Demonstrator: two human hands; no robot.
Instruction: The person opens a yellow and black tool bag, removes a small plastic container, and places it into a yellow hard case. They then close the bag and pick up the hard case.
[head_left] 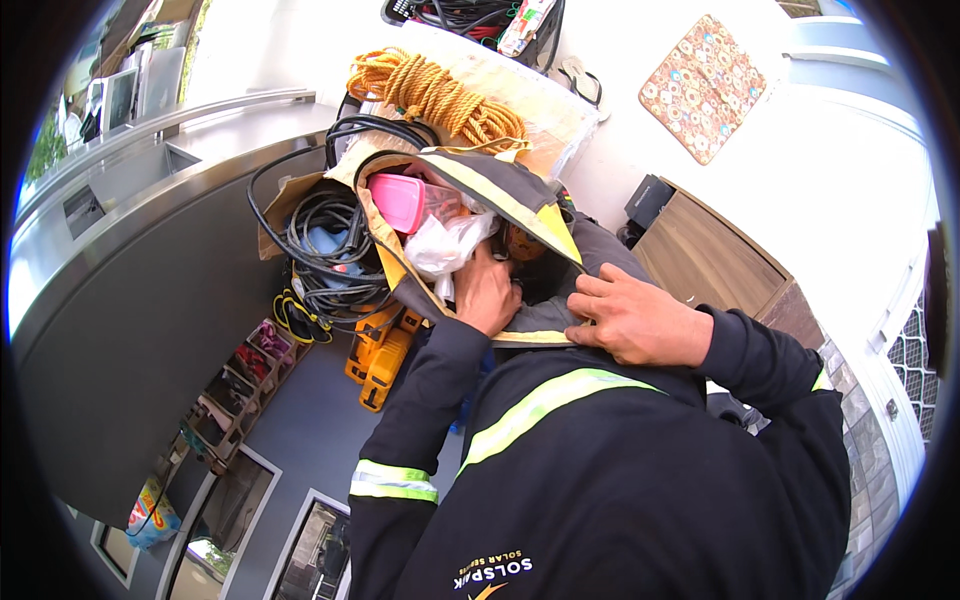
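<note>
A grey tool bag (500, 190) with yellow trim is held open in front of my chest. My left hand (487, 292) reaches into its mouth, fingers curled among the contents beside a white plastic bag (448, 245) and a pink lidded box (400, 198). What the left fingers hold is hidden. My right hand (632, 318) grips the near rim of the bag, pulling it open. Both arms wear dark sleeves with reflective yellow stripes.
A coil of orange rope (435, 95) lies on a box behind the bag. Black cables (320, 235) are piled to the left, with a yellow power tool (380, 350) below them. A grey metal counter (130, 280) runs along the left; a wooden cabinet (710, 255) stands right.
</note>
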